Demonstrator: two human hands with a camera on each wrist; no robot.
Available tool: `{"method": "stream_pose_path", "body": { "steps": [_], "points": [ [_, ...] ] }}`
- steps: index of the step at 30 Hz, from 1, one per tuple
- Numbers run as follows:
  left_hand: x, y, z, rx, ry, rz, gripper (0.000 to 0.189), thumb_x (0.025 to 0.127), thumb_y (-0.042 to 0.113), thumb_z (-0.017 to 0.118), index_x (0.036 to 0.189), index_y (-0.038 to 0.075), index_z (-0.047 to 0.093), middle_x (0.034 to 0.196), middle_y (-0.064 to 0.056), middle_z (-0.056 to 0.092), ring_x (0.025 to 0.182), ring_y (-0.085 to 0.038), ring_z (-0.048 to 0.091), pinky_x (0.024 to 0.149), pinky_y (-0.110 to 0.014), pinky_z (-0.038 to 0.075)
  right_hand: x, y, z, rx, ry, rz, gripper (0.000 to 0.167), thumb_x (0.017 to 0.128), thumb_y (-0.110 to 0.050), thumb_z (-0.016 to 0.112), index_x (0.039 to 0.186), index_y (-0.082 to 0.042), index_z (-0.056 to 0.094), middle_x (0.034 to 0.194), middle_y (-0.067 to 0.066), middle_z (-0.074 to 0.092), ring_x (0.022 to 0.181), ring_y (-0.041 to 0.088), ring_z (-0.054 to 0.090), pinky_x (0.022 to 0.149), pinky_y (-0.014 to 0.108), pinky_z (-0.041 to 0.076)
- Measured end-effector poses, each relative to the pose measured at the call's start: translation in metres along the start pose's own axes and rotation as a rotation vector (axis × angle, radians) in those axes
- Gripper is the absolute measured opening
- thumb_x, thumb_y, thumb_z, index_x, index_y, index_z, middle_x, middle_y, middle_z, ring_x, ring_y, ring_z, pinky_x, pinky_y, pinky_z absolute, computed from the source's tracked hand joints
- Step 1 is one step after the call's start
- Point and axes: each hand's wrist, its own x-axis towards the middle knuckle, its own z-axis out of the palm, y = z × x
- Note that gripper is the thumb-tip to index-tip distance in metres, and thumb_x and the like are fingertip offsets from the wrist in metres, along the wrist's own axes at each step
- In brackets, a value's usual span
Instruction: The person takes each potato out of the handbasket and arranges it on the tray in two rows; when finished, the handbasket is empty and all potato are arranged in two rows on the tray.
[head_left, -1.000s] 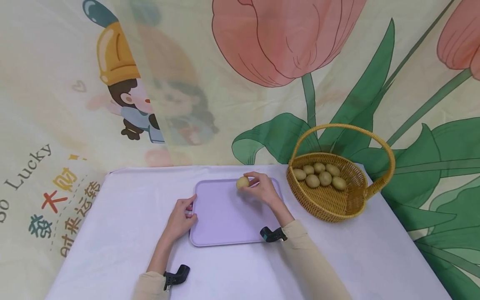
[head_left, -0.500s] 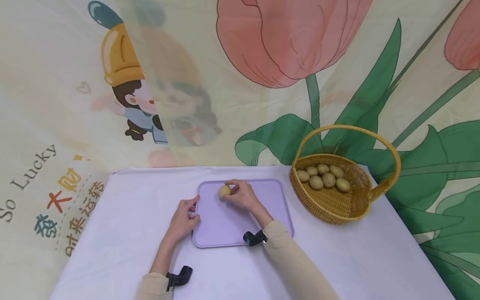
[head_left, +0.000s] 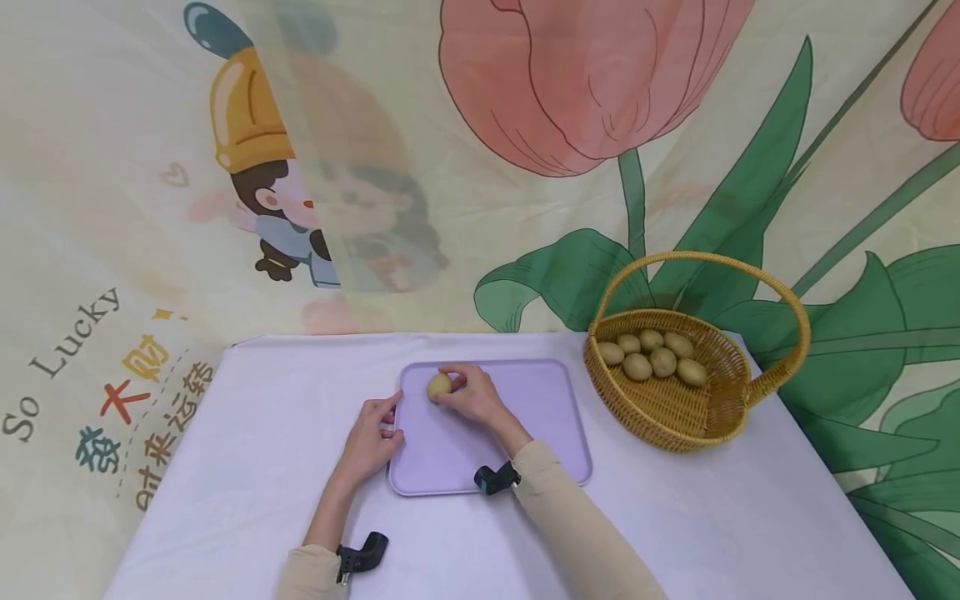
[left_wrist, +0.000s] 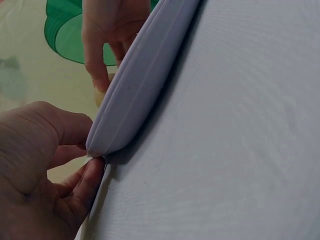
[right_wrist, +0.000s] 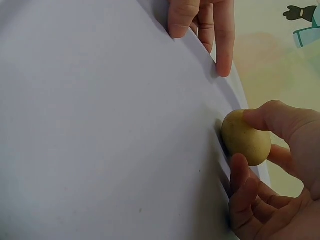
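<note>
A flat lavender tray (head_left: pixel 510 425) with a low raised rim lies on the table. My right hand (head_left: pixel 474 395) pinches a small round yellow-brown potato (head_left: pixel 439 387) between thumb and fingers, close over the tray's far left part. In the right wrist view the potato (right_wrist: pixel 246 138) is near the tray's inner wall, thumb on one side and fingertips on the other. My left hand (head_left: pixel 369 437) holds the tray's left rim, thumb and forefinger reaching over the edge. From the left wrist view, its other fingers (left_wrist: pixel 85 182) curl against the outer edge of the tray (left_wrist: pixel 137 95).
Right of the tray stands a woven basket (head_left: pixel 675 408) with a tall arched handle (head_left: pixel 797 312). Several potatoes (head_left: pixel 663 362) sit in its far part. A white cloth (head_left: pixel 240 467) covers the table, and a printed backdrop (head_left: pixel 420 125) hangs directly behind it.
My right hand has carried the potato leftward across the tray, from its far right part to its far left part. The left hand stays at the rim. The head view has shifted slightly.
</note>
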Motion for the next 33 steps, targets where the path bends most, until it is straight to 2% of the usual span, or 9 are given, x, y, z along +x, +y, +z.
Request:
{"method": "stream_pose_path", "body": {
  "steps": [8,17,22,27,33],
  "points": [
    [0.0,0.002,0.0,-0.001,-0.009,-0.03,0.063,0.078,-0.007,0.062,0.14,-0.005,0.05,0.116,-0.022,0.048,0.09,-0.027,0.061,0.08,-0.035,0.058,0.0,0.001,0.001,0.012,0.007,0.068,0.054,0.075,-0.018,0.081,0.122,0.002,0.065,0.084,0.009,0.065,0.074,0.014,0.055,0.062,0.022,0.047],
    [0.0,0.004,0.001,0.009,-0.002,-0.028,0.063,0.078,-0.006,0.062,0.14,-0.005,0.05,0.116,-0.022,0.048,0.087,-0.026,0.061,0.079,-0.035,0.058,-0.001,0.001,-0.001,0.011,0.014,0.062,0.052,0.077,-0.019,0.081,0.122,0.003,0.065,0.092,0.013,0.067,0.081,0.019,0.058,0.068,0.025,0.05],
    [0.001,0.004,0.001,0.016,0.003,-0.01,0.062,0.078,-0.005,0.061,0.139,-0.005,0.051,0.115,-0.022,0.048,0.087,-0.026,0.062,0.078,-0.033,0.058,-0.002,0.003,-0.004,0.009,0.027,0.065,0.053,0.077,-0.022,0.081,0.122,0.001,0.065,0.096,0.014,0.068,0.088,0.023,0.061,0.075,0.03,0.052],
    [0.0,0.004,0.001,0.025,0.001,-0.019,0.062,0.078,-0.005,0.061,0.139,-0.005,0.051,0.116,-0.022,0.049,0.086,-0.026,0.062,0.079,-0.035,0.058,-0.004,0.006,-0.01,-0.014,0.028,0.05,0.051,0.079,-0.021,0.078,0.123,0.001,0.065,0.099,0.014,0.068,0.094,0.027,0.061,0.081,0.034,0.052],
    [-0.001,0.003,0.0,0.027,0.006,-0.018,0.063,0.077,-0.005,0.062,0.139,-0.005,0.051,0.116,-0.022,0.049,0.087,-0.026,0.062,0.078,-0.034,0.058,-0.01,0.006,-0.027,-0.001,0.035,0.042,0.049,0.082,-0.017,0.074,0.125,0.002,0.062,0.102,0.017,0.066,0.091,0.028,0.065,0.078,0.032,0.054]
  ]
}}
